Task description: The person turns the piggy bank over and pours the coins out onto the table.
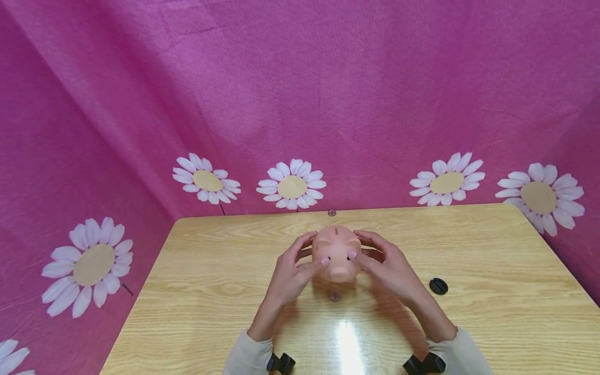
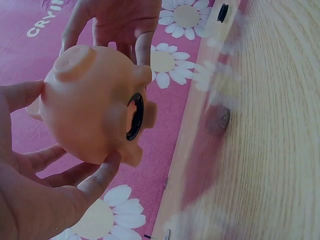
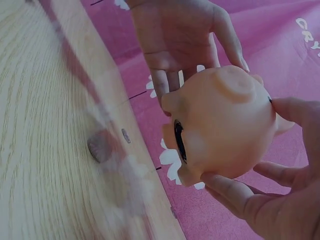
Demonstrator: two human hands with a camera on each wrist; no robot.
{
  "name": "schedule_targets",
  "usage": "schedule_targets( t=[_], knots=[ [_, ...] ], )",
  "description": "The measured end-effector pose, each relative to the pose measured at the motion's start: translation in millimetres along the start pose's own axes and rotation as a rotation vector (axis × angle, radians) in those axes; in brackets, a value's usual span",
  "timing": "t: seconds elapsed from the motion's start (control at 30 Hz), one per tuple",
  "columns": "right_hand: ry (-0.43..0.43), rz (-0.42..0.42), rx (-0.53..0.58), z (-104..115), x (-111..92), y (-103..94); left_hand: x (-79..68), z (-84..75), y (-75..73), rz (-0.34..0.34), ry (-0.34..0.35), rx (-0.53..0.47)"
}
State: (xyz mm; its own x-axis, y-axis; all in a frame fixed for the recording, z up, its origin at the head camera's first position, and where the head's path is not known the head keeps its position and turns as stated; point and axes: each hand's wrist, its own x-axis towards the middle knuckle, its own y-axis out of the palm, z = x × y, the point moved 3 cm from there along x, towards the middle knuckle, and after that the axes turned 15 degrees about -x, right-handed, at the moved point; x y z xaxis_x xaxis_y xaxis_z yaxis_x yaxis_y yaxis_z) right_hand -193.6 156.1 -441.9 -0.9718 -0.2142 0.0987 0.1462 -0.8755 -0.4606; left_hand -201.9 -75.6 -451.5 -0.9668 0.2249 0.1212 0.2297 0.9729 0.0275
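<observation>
A pink piggy bank [image 1: 338, 253] is held between both hands, raised off the table, its snout toward me and the coin slot [image 1: 336, 230] on top. My left hand [image 1: 289, 275] grips its left side, thumb beside one eye. On the opposite side my right hand [image 1: 395, 269] grips it with the thumb by the other eye. In the left wrist view, a round black-rimmed opening [image 2: 135, 116] shows in the belly between the feet. Below the pig a coin [image 1: 335, 296] lies on the table, seen also in the right wrist view as a larger coin [image 3: 100, 146].
A round black plug [image 1: 438, 286] lies on the wooden table [image 1: 211, 302] to the right of my right hand. Another coin [image 1: 332, 213] is near the table's back edge. A pink cloth [image 1: 328, 104] with daisies hangs behind and at the sides.
</observation>
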Motion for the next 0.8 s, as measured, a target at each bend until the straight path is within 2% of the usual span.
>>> schedule_targets(
  t=[0.13,0.4,0.63,0.8],
  knots=[
    [0.004,0.012,0.022,0.5,0.1,0.0,0.7,-0.9,1.9,0.007,0.016,-0.054],
    [0.032,0.055,0.034,-5.7,1.0,-0.5,2.0,2.7,4.1,0.021,0.019,-0.068],
    [-0.008,0.061,0.043,-7.5,0.5,-3.2,1.4,1.2,4.2,0.041,0.072,-0.103],
    [-0.002,0.068,0.065,-8.1,0.4,-1.7,1.1,2.8,4.7,0.027,0.043,-0.065]
  ],
)
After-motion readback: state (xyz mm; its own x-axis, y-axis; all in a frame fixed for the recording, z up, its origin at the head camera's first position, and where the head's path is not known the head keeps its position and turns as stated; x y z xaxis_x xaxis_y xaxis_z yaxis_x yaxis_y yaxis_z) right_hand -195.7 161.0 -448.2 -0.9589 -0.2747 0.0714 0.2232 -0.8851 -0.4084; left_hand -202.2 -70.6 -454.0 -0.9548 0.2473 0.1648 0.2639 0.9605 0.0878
